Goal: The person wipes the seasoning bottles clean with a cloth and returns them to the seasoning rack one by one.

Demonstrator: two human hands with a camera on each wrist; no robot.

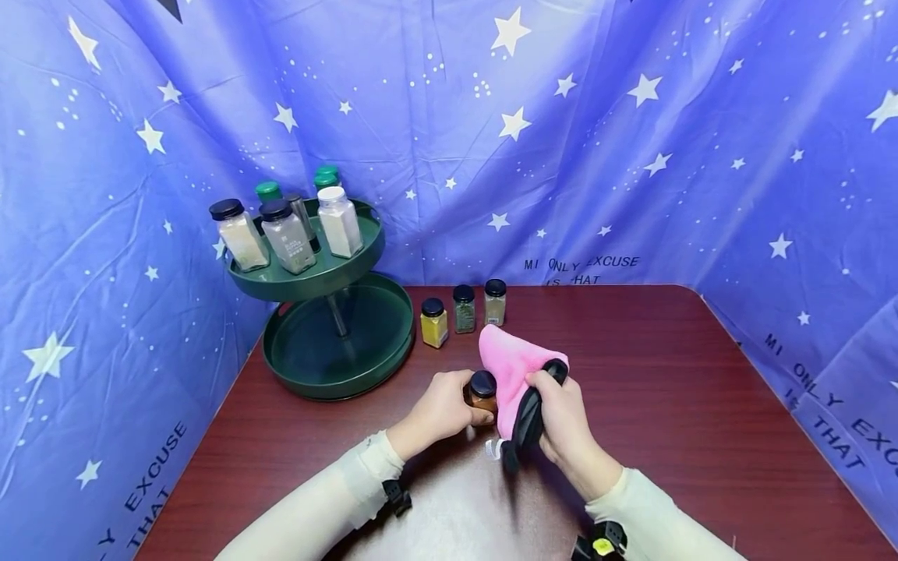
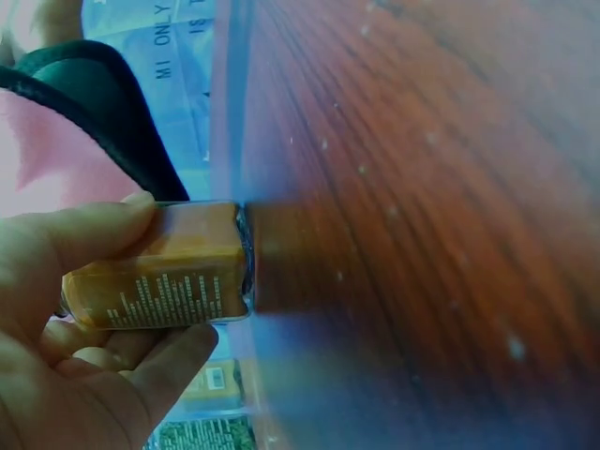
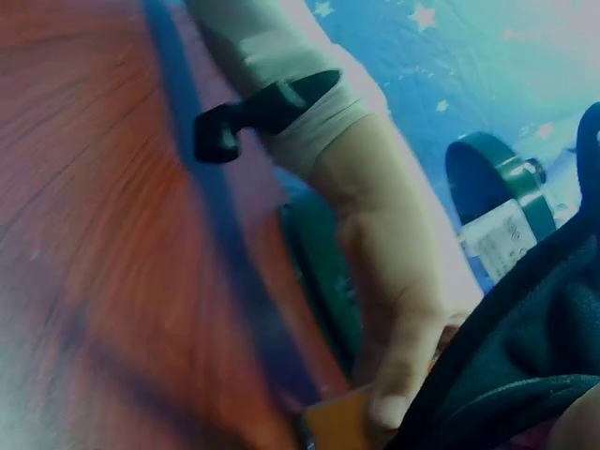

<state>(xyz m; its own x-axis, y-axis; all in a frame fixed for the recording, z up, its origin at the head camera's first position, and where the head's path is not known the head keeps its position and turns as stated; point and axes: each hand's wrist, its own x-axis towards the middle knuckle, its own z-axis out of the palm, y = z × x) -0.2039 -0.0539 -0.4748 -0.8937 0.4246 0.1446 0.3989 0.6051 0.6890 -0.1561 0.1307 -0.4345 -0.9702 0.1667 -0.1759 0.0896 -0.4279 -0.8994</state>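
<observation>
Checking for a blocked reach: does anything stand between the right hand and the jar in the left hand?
Yes: the pink-and-black cloth gripped in the right hand stands between that hand and the jar.

Pink-and-black cloth (image 1: 510, 358); black-capped, orange-brown spice jar (image 1: 482, 393); dark green 2-tier stand (image 1: 316, 289); red-brown, wood-grained desk (image 1: 666, 382); blue-violet curtain (image 1: 435, 140) patterned with white stars, dots and black lettering.

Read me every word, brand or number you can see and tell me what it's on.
"MI ONLY EXCUSE": star-patterned curtain, repeated, partly cut off.
"IS THAT": same curtain, below those words.
Brown jar in the left hand: lines of print, too blurred to read.
Grey jar on the upper tier: print too small to read surely.
Yellow jar, green jar and beige jar: labels too small or blurred.
White tag by the pink cloth: unreadable.
</observation>
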